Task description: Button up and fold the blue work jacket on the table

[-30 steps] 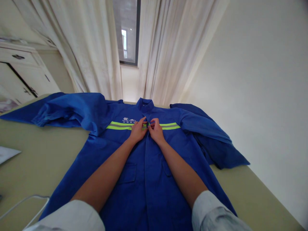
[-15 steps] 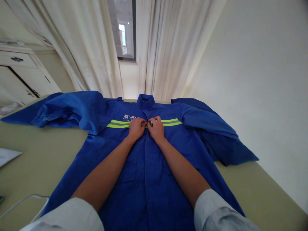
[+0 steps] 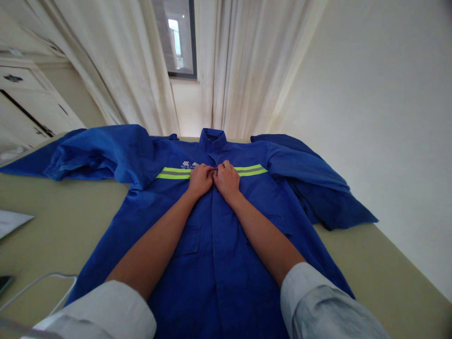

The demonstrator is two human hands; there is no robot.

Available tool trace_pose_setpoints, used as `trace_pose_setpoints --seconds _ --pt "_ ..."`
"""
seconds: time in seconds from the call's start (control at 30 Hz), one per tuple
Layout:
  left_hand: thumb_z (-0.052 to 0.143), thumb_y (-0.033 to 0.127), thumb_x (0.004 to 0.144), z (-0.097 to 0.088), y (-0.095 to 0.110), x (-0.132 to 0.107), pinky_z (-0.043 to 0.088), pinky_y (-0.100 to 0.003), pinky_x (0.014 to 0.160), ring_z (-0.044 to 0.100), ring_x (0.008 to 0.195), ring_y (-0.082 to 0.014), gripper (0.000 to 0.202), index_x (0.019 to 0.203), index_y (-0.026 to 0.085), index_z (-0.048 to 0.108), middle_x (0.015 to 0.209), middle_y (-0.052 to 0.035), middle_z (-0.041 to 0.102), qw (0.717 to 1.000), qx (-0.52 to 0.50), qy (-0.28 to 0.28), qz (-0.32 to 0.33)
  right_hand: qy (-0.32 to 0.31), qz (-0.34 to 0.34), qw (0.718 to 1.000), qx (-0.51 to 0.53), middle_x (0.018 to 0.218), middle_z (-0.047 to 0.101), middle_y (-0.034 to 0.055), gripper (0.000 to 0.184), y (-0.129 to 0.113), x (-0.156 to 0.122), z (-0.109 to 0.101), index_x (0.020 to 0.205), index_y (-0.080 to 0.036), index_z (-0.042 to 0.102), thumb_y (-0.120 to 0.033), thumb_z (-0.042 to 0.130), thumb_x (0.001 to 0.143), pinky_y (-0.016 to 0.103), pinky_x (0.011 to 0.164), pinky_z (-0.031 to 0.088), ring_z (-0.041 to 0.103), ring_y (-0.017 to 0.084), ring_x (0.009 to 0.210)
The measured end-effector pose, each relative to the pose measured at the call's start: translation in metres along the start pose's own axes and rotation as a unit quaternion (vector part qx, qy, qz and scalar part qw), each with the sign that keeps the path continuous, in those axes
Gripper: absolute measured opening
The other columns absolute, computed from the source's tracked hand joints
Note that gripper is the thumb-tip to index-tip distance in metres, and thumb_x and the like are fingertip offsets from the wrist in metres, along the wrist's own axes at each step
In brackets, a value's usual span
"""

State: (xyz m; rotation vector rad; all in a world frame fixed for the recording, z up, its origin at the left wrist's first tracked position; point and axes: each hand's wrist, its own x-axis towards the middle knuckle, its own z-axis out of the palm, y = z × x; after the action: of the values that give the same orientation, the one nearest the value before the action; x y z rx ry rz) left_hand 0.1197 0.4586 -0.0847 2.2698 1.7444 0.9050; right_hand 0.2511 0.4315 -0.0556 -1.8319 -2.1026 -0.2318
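Cuffs of a pale shirt point(image 3: 116, 313) are nearest, shoved back up the forearms, probably so they don't drag on the cloth; both forearms rest along the front of a blue work jacket point(image 3: 243, 263), which lies face up and spread out on an olive tabletop point(image 3: 52, 221), with its collar point(image 3: 212, 139) at the far end. Left hand point(image 3: 200, 181) and right hand point(image 3: 226, 181) meet on the jacket's placket point(image 3: 213, 221), right at the reflective stripe point(image 3: 173, 173); the fingers point(image 3: 226, 165) are curled in and close together, tips tucked at the front edge, so I can't tell if they're clamped on a button or just pressing the two edges shut. Holding there makes sense, since the stripe only lines up while those edges touch. Both sleeves point(image 3: 102, 155) are bunched and folded out beside the jacket, leaving its front bare; left of the jacket sit a white cable point(image 3: 38, 285), a dark phone point(image 3: 5, 282) and a sheet of paper point(image 3: 10, 222); beyond the collar, cream curtains point(image 3: 109, 70) hang around a window point(image 3: 176, 42), with a white cabinet point(image 3: 31, 99) farther left.
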Motion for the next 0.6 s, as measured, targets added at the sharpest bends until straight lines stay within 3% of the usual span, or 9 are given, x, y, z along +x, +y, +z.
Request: trace_pose_setpoints --seconds 0.43,0.6 --pt "0.051 0.022 0.098 -0.0003 0.0043 -0.0002 0.05 -0.043 0.099 0.066 0.105 -0.0284 0.033 0.112 0.021 0.08 0.109 -0.0114 0.074 1.0 -0.011 -0.008 0.011 -0.009 0.039 0.999 0.011 0.125 0.061 0.0165 0.025 0.0009 0.0019 0.0031 0.116 -0.015 0.066 -0.025 0.046 0.104 0.034 0.078 0.052 0.068 0.024 0.095" --pt "0.053 0.023 0.096 -0.0013 0.0045 -0.0001 0.051 -0.042 0.099 0.067 0.105 -0.028 0.031 0.109 0.021 0.081 0.108 -0.0113 0.075 1.0 -0.028 -0.005 0.005 -0.009 0.036 0.999 0.036 0.127 0.06 0.0138 0.029 0.0058 0.0018 0.0051 0.119 -0.017 0.068 -0.027 0.045 0.104 0.033 0.078 0.052 0.068 0.022 0.092"
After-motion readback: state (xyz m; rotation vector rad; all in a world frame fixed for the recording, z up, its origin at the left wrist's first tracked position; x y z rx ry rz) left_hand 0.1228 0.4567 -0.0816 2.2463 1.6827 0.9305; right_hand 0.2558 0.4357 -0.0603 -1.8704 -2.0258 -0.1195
